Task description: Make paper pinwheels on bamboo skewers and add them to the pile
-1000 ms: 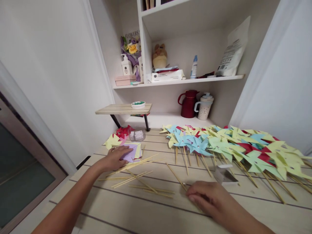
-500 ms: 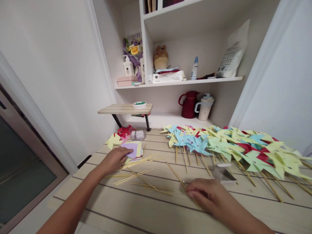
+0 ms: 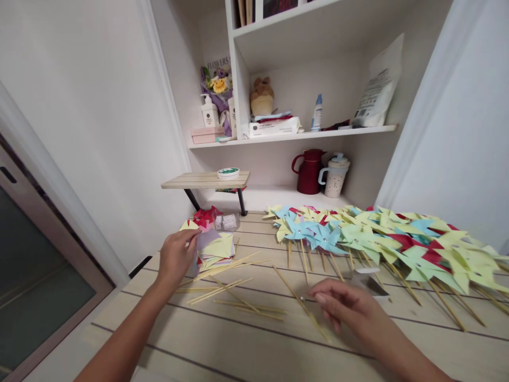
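My left hand (image 3: 177,257) pinches a purple paper sheet (image 3: 207,240) by its edge, tilted up off a stack of coloured paper (image 3: 219,250). Pale yellow shows on top of that stack. A thin wooden stick (image 3: 289,284) with a small pin-like piece (image 3: 302,299) on it lies slantwise on the table. Just right of this stick, my right hand (image 3: 350,307) hovers with loosely bent fingers, apart from it and with nothing visible in them. Several loose wooden sticks (image 3: 226,289) are spread between the hands.
Many finished paper pinwheels (image 3: 358,236) on sticks cover the right side of the slatted table (image 3: 222,350). A small open box (image 3: 371,284) sits before them. Behind the paper are red paper pieces (image 3: 204,216), a clear container (image 3: 226,222) and a small raised shelf (image 3: 207,180).
My left hand has drawn the purple sheet up and leftward from the stack, baring the yellow paper. My right hand has come away from the stick, slightly to the right.
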Demonstrator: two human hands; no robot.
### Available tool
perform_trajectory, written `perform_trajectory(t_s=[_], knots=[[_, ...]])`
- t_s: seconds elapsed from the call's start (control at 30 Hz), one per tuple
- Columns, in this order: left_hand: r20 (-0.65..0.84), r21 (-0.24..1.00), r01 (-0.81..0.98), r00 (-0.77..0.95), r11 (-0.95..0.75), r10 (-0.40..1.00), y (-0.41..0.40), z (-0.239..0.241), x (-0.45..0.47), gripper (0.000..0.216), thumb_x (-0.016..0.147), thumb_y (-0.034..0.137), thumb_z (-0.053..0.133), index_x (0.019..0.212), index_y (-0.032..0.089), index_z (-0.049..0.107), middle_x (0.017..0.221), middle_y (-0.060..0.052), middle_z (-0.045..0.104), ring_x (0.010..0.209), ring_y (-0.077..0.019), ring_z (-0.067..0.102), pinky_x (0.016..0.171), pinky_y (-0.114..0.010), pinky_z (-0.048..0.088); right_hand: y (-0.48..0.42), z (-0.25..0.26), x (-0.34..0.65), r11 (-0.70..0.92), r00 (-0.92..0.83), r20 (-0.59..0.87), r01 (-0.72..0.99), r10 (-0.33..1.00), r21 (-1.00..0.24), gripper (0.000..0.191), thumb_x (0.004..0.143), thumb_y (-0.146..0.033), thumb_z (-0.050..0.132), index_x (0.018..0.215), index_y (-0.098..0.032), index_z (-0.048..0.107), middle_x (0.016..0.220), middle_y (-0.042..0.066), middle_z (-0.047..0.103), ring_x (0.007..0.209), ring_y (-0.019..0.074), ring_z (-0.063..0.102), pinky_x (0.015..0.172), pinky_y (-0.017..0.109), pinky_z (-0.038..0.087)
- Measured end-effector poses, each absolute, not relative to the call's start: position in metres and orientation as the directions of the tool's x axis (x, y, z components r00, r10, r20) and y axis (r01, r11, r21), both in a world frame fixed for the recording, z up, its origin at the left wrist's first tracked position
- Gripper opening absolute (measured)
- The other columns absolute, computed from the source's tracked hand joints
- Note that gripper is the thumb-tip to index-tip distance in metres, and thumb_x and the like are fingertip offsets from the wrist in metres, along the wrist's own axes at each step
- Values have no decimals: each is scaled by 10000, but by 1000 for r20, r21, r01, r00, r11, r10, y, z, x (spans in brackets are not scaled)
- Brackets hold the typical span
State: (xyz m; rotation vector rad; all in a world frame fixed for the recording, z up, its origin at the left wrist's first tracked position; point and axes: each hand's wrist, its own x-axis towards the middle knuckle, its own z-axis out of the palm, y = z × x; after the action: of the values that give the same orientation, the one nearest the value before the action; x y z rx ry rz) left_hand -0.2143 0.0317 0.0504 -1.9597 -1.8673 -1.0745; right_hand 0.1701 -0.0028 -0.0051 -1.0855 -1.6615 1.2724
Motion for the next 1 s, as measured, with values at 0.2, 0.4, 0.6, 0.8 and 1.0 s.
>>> perform_trajectory(t_s=[0.2,0.4,0.6,0.8,1.0], knots=[[899,118,909,73,-399,433,9,62,-141,256,931,239,508,1092,261,705,1062,-45,754,1006,-236,674,988,-408,439,-10,3,160,-210,-484,-36,-310,874,-927,473,842,-591,637,959,-140,717,773,75,721,542,127,619,551,256,459],[645,-509,491,762,-707,65,0,32,-74,399,955,150,398,1294,186,606,1213,-71,714,1163,-186,618,1157,-390,289,-12,0,150,-341,-510,-14,-553,860,-760,461,861,-597,622,1089,-199,661,997,97,754,824,204,726,758,323,522],[613,-542,386,789,-746,-37,-3,20,-37,360,955,103,387,1135,173,691,1145,-59,729,1141,-173,600,1190,-386,244,-7,11,159,-176,-246,-20,-631,969,-755,359,690,-306,847,999,-173,721,917,55,767,812,184,688,776,294,516],[825,-238,567,547,-788,144,1,8,-26,381,917,144,544,1276,255,603,1048,-69,716,1044,-199,630,1061,-416,407,-4,10,163,-30,-69,7,-527,998,-850,323,677,-400,836,881,-177,722,826,38,750,736,193,648,720,306,495],[800,524,468,19,-712,600,5,6,-20,316,971,286,465,1253,283,606,1081,-70,635,978,-213,626,874,-368,518,1,10,165,53,56,32,-434,998,-899,423,641,-459,845,922,-174,707,875,57,754,735,203,650,680,308,492]])
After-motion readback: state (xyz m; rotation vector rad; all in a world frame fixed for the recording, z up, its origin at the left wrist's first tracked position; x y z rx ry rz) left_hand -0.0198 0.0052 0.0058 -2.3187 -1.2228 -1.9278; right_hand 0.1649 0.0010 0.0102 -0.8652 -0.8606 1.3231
